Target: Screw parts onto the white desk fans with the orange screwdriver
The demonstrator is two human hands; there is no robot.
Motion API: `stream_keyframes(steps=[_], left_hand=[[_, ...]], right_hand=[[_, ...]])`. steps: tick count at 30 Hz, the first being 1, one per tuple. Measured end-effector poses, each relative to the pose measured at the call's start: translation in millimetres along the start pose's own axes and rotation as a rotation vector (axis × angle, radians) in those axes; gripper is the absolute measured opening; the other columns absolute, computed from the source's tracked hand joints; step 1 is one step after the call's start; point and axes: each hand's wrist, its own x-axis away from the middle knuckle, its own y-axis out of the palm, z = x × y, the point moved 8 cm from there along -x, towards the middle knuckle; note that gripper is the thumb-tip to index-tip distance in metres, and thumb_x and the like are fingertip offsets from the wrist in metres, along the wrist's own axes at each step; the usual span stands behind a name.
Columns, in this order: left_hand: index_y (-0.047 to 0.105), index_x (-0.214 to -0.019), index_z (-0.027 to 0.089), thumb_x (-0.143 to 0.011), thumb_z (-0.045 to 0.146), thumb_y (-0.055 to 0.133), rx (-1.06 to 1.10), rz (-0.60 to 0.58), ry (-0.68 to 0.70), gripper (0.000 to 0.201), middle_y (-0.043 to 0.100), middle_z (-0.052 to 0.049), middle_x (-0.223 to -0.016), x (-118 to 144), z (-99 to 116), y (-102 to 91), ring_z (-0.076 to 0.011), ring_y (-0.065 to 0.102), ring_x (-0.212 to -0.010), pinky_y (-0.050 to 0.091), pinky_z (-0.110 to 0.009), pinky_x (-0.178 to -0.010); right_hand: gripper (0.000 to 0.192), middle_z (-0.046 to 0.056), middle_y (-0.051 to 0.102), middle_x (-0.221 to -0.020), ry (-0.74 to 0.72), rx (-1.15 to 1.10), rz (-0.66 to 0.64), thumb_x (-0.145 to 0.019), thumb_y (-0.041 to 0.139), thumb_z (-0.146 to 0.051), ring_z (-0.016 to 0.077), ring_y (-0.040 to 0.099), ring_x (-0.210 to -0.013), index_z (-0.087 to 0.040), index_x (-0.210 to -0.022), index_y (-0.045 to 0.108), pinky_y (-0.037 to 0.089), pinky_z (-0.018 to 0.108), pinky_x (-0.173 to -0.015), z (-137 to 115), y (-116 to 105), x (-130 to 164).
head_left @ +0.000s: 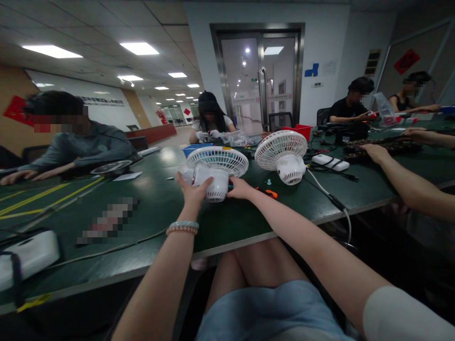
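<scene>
A white electric fan head [217, 182] with a round grille is between my two hands, over the green table. My left hand [195, 189] is closed around the left side of its motor housing, with something clear and plastic-like beside the fingers. At the housing's right side, my right hand [240, 188] is closed on it, its fingertips partly hidden behind the housing. A second white fan [292, 166] lies just to the right, its grille tilted up and its motor housing towards me. Orange-handled pliers [271, 193] and a small light-blue piece [268, 182] lie between the fans.
Behind the held fan are a blue bin [188, 150] and clear plastic bags [243, 139]. A white power strip [330, 162] with cables lies to the right. A white box-like device [28, 258] sits at the left edge. Several people work around the table [156, 208].
</scene>
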Motion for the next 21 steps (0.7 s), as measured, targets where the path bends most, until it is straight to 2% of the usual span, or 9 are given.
stream_keyframes(steps=[6,11,15,21], left_hand=[[0.019,-0.133,0.017,-0.051,0.038,0.078,-0.094,0.044,0.065,0.103,0.039,-0.019,-0.133,5,20,-4.3,-0.0272,0.047,-0.117,0.038,-0.042,-0.101],[0.021,-0.13,0.02,-0.052,0.038,0.077,-0.1,0.01,0.141,0.097,0.046,-0.016,-0.123,4,21,-0.2,-0.0254,0.053,-0.109,0.042,-0.042,-0.095],[0.023,-0.127,0.02,-0.051,0.036,0.077,-0.077,0.022,0.14,0.094,0.048,-0.013,-0.117,3,21,0.0,-0.0242,0.056,-0.103,0.046,-0.041,-0.09],[0.025,-0.124,0.018,-0.049,0.036,0.078,-0.16,0.081,0.215,0.093,0.045,-0.01,-0.115,15,41,-3.4,-0.0248,0.053,-0.104,0.043,-0.045,-0.093]], right_hand=[[0.059,0.012,0.058,-0.117,0.015,0.096,0.021,-0.063,0.064,-0.027,0.026,0.055,-0.106,-0.011,-0.118,0.05,0.045,0.033,-0.089,-2,-3,5],[0.058,0.012,0.06,-0.116,0.051,0.131,0.009,-0.062,0.064,-0.022,0.0259,0.057,-0.104,-0.011,-0.118,0.051,0.046,0.03,-0.086,2,0,6],[0.062,0.012,0.06,-0.113,0.079,0.129,0.007,-0.061,0.064,-0.018,0.0248,0.058,-0.1,-0.009,-0.12,0.049,0.048,0.029,-0.082,5,3,4],[0.057,0.012,0.06,-0.115,0.086,0.121,-0.019,-0.061,0.063,-0.013,0.0241,0.057,-0.104,-0.011,-0.118,0.052,0.047,0.028,-0.084,7,6,3]])
